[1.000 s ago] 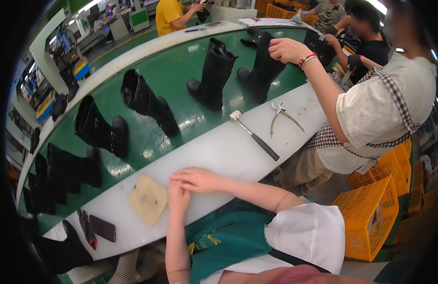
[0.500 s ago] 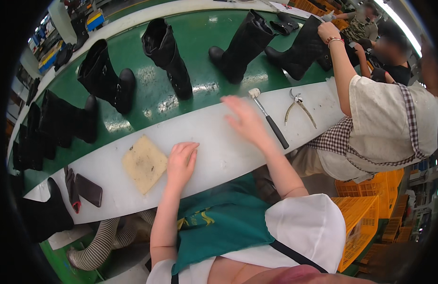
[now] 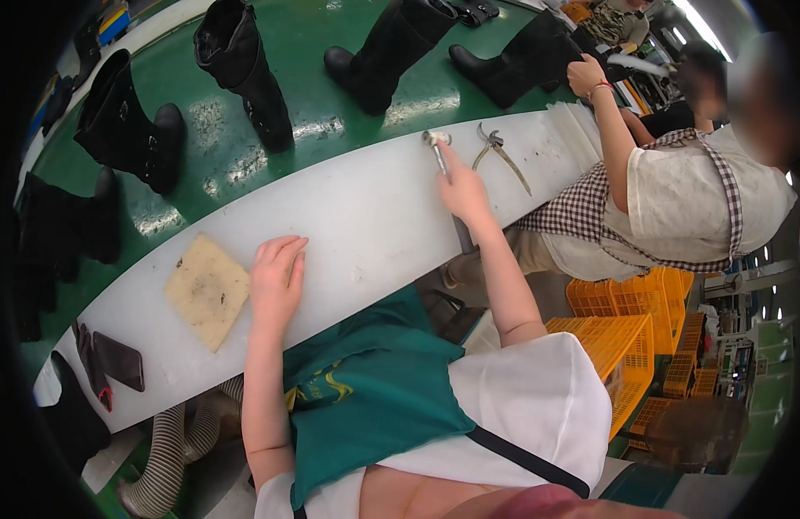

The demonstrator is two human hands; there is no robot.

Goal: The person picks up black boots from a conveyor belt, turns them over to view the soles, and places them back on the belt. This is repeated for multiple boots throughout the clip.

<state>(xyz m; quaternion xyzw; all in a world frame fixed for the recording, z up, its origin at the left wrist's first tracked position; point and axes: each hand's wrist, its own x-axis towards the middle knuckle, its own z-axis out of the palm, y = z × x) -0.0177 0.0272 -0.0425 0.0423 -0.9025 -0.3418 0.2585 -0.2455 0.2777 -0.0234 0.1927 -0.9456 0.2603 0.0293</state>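
Observation:
My right hand point(image 3: 462, 192) is closed around the shaft of a hammer point(image 3: 436, 138), its index finger lying along the metal toward the pale head. The dark handle shows below the palm. Just right of it lies a pair of pincers point(image 3: 493, 143) with its handles spread. My left hand point(image 3: 276, 278) rests on the white bench top point(image 3: 357, 216) with nothing in it, fingers loosely bent and thumb apart. Left of that hand is a square, stained, cream-coloured pad point(image 3: 206, 292).
Black boots point(image 3: 260, 95) stand along the green belt point(image 3: 313, 52) beyond the bench. A phone point(image 3: 121, 362) and dark gloves point(image 3: 90, 363) lie at the bench's left end. To the right, a co-worker in a checked apron point(image 3: 582, 208) holds a boot point(image 3: 525, 60). Yellow crates point(image 3: 620, 346) are behind.
My right hand has come down onto the hammer and taken hold of it. My left hand stays on the bench. The whole view has shifted, so everything sits further left.

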